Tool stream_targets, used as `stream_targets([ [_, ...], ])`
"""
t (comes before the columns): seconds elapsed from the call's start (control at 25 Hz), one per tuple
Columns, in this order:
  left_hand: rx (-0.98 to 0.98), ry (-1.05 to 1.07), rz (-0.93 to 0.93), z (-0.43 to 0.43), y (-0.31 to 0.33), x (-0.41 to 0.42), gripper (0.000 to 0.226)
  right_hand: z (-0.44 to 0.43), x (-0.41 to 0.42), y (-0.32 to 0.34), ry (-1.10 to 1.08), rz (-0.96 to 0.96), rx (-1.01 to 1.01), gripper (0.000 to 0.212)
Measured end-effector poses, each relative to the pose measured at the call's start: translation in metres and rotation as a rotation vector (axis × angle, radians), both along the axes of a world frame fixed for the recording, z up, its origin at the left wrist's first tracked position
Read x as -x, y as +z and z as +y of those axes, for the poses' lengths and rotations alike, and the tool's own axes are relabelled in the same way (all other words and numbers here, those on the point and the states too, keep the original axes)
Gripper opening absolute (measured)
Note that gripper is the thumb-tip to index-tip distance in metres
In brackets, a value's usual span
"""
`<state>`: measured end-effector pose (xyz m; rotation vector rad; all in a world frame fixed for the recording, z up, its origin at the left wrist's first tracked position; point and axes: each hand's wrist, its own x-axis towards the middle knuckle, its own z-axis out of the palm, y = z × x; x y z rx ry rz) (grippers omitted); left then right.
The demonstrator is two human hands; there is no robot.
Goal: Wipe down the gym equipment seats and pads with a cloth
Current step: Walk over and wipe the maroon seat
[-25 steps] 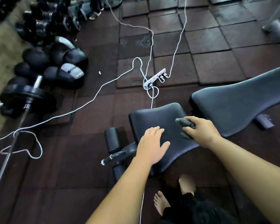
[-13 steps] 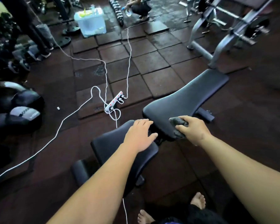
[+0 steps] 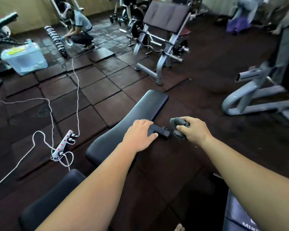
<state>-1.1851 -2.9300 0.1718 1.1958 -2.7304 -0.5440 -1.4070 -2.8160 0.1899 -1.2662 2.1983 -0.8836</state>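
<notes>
Left hand [image 3: 139,135] lies flat and open on the right edge of the long black bench pad [image 3: 130,124], fingers spread, gripping nothing. Right hand [image 3: 194,130] sits just beside it at 3 o'clock, off the pad, squeezed tight around a balled-up grey cloth [image 3: 178,125]. At 9 o'clock from the pad, a white power strip [image 3: 62,145] lies on the dark floor tiles [image 3: 105,95].

Part of the long back pad [image 3: 133,124] is covered by the left hand [image 3: 138,137], much of the grey cloth [image 3: 178,124] is enclosed in the right hand [image 3: 193,130], and the machines at two o'clock [image 3: 264,84] are blurred and cut off by the edge.
</notes>
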Motion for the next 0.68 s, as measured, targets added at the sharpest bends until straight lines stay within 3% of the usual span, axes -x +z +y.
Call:
stream_targets([
  [0.36,-0.014,-0.195,-0.03,-0.08,0.001,0.187,0.063,-0.026,0.146,0.001,-0.236,-0.052,0.017,0.029],
  [0.68,0.001,-0.392,-0.037,-0.221,-0.01,0.322,0.062,-0.134,0.253,0.005,-0.437,-0.05,0.033,0.022],
])
